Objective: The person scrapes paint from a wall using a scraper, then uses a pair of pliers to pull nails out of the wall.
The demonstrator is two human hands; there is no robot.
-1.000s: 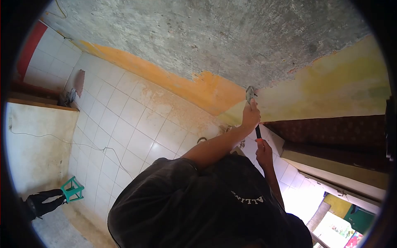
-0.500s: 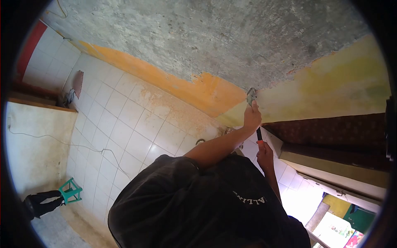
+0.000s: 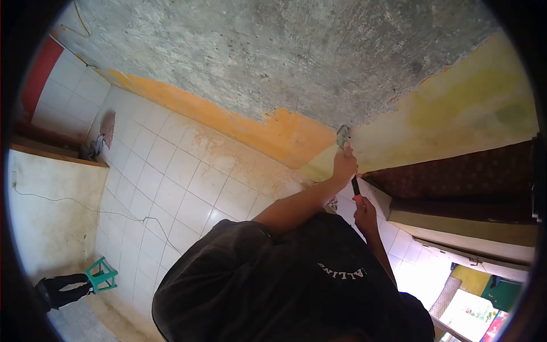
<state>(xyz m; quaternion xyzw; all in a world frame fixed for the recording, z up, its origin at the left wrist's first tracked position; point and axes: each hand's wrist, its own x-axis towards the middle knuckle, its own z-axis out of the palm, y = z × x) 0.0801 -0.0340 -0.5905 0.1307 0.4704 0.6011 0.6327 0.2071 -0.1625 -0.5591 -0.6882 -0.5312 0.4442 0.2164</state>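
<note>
Both hands are on a scraper [image 3: 342, 137] with a long black handle and an orange-red section. My left hand [image 3: 345, 163] is closed around its upper part, just behind the metal head. Lower down, my right hand [image 3: 365, 215] grips the handle near the orange-red section. The scraper's head is at the wall, where bare grey concrete [image 3: 250, 62] meets orange paint [image 3: 302, 134] and yellow-green paint [image 3: 444, 111]. That paint edge is ragged. Whether the blade presses on the wall cannot be made out.
White tiles [image 3: 194, 199] cover the lower wall, with brownish stains near the paint. A green stool [image 3: 101, 275] with dark cloth stands at lower left. A thin cable [image 3: 114, 214] hangs across the left side. To the right is a dark brown patterned surface [image 3: 456, 171].
The view has tilted slightly, so the wall sits a little differently. The scraper head has shifted slightly in the picture, with both hands keeping their grip.
</note>
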